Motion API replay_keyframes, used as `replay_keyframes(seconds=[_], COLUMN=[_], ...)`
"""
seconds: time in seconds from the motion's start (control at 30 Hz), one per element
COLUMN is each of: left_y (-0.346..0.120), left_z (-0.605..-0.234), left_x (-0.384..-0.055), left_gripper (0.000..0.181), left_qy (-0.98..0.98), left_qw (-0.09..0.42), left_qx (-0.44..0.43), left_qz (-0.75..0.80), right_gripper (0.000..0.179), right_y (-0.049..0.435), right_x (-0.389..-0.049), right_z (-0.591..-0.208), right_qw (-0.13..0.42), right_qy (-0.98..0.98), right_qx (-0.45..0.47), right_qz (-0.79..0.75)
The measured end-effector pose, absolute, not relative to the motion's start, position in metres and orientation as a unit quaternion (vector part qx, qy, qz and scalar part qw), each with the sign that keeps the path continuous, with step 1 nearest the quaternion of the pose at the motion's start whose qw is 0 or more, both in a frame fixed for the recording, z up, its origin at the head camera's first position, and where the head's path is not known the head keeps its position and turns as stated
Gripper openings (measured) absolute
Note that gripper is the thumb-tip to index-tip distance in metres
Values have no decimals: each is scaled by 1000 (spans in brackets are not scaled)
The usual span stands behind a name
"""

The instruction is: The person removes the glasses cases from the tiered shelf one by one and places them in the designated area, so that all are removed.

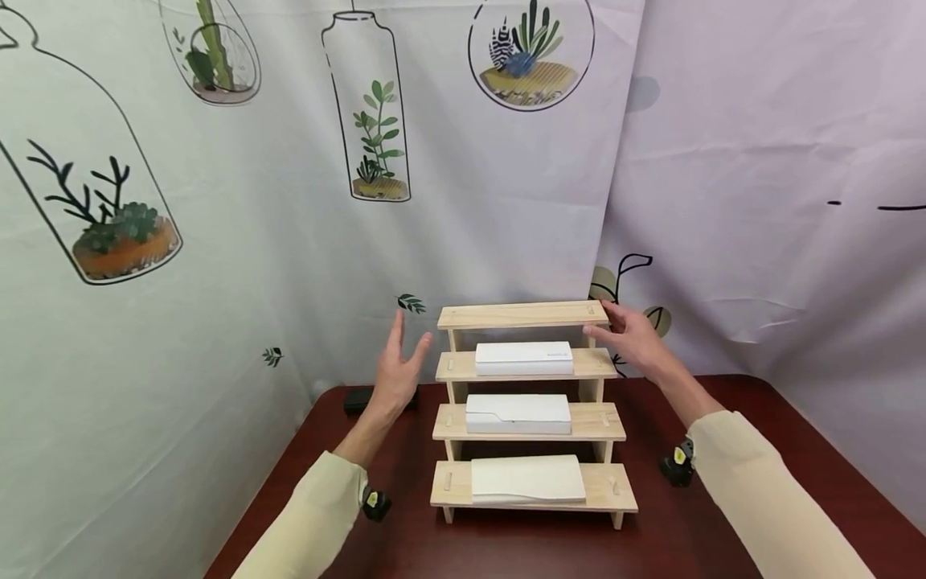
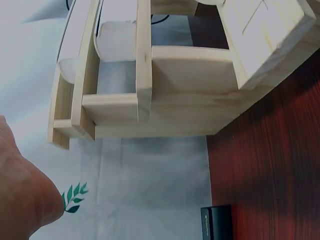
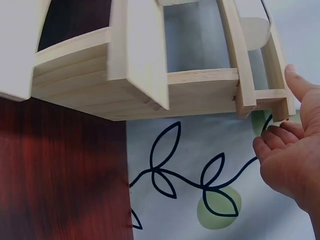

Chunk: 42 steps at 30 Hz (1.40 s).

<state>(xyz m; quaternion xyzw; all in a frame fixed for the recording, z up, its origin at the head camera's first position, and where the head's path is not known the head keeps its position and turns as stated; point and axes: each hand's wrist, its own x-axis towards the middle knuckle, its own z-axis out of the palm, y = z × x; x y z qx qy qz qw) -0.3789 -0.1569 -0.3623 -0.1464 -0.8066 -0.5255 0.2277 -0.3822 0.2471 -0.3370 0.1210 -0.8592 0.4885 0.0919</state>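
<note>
A four-tiered wooden display rack (image 1: 521,315) stands on the dark red table. Three long white cases lie on it: an upper case (image 1: 524,359), a middle case (image 1: 518,413) and a lower case (image 1: 528,480). Only bare wood shows on the top tier. My right hand (image 1: 637,342) grips the right end of that top board, thumb toward the front and fingers round the back corner; the right wrist view shows the fingers (image 3: 280,137) curled at the board's end. To the left of the rack, my left hand (image 1: 396,374) is held up apart from it, thumb and fingers spread.
Behind the left forearm, a small black box (image 1: 358,400) lies near the table's back edge. A pale curtain (image 1: 463,241) printed with plants in glass jars hangs right behind the table (image 1: 405,531) and along its sides.
</note>
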Motion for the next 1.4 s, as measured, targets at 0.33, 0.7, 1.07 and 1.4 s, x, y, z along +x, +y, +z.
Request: replay_keyframes(seconds=[0.33, 0.7, 1.07, 1.4], left_y=[-139, -122, -110, -105], left_z=[-360, -366, -374, -375], left_x=[-372, -368, -366, -363], left_gripper=[93, 101, 105, 100], left_qy=[-809, -826, -841, -849], left_qw=[207, 168, 154, 149], left_qx=[-169, -197, -212, -236], left_qz=[-524, -501, -474, -448], right_gripper=[94, 95, 93, 93], right_y=[250, 247, 244, 245], right_x=[-369, -358, -353, -347], right_z=[-358, -374, -378, -380], right_qw=[78, 81, 99, 99], right_qy=[-859, -869, -880, -884], right_qx=[142, 157, 145, 141], right_qz=[487, 462, 441, 435])
